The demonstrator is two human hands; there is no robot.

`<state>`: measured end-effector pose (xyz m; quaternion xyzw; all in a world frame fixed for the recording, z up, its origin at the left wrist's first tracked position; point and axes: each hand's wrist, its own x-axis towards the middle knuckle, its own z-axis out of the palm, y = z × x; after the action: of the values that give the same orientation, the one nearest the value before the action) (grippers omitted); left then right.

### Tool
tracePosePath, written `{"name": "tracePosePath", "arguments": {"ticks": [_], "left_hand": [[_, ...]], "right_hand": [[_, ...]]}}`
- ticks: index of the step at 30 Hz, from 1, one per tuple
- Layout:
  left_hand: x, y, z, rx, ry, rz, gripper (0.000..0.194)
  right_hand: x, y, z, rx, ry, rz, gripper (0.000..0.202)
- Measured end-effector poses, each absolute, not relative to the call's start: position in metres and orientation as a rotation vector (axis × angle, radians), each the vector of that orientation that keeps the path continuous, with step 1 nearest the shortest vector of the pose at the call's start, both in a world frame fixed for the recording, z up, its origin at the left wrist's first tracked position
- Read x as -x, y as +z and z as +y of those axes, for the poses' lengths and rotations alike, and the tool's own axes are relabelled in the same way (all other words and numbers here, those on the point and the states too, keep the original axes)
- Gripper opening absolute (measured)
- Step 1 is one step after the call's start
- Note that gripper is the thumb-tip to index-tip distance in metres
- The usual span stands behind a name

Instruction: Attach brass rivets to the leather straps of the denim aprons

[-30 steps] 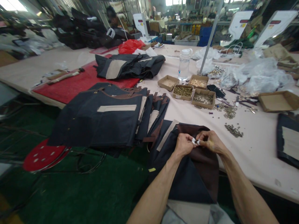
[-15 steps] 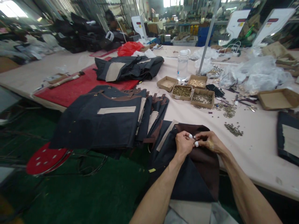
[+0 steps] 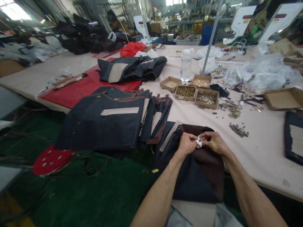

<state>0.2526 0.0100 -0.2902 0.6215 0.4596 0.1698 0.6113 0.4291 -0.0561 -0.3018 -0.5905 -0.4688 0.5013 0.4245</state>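
A dark navy cloth piece point(image 3: 189, 176) with a brown side point(image 3: 213, 164) drapes over the table's front edge and down across my lap. Over its brown part, my left hand point(image 3: 188, 143) and my right hand point(image 3: 213, 142) meet with closed, pinching fingertips. White wraps cover some of the fingertips. Whatever lies between them is too small and hidden to make out. To the left, a stack of dark cloth pieces point(image 3: 118, 126) with brown trim and beige strips hangs over the table edge.
Small cardboard boxes point(image 3: 185, 92) of metal fittings stand beyond my hands, with loose fittings point(image 3: 239, 130) to the right. Behind the boxes are a clear water jug point(image 3: 186, 64) and a metal pole point(image 3: 211, 37). A red stool point(image 3: 53, 159) stands at left; a person sits farther back.
My fingertips have drawn closer together, and the white-wrapped tips now meet. The whole view has shifted slightly; the cloth and boxes otherwise stay as they were.
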Motion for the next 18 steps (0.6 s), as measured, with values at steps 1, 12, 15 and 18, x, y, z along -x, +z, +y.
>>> {"name": "tracePosePath", "arguments": {"ticks": [1, 12, 15, 18], "left_hand": [[-0.253, -0.289, 0.011, -1.451, 0.374, 1.048, 0.022], [-0.257, -0.279, 0.020, -1.805, 0.300, 1.070, 0.008], [-0.253, -0.277, 0.014, -1.863, 0.351, 1.160, 0.009], [-0.246, -0.275, 0.008, -1.875, 0.425, 1.274, 0.016]], "right_hand": [[-0.430, -0.302, -0.056, 1.460, 1.276, -1.170, 0.040], [-0.431, -0.305, -0.059, 1.442, 1.236, -1.269, 0.045], [-0.429, -0.311, -0.060, 1.463, 1.138, -1.281, 0.039], [-0.426, -0.317, -0.059, 1.505, 1.025, -1.303, 0.036]]}}
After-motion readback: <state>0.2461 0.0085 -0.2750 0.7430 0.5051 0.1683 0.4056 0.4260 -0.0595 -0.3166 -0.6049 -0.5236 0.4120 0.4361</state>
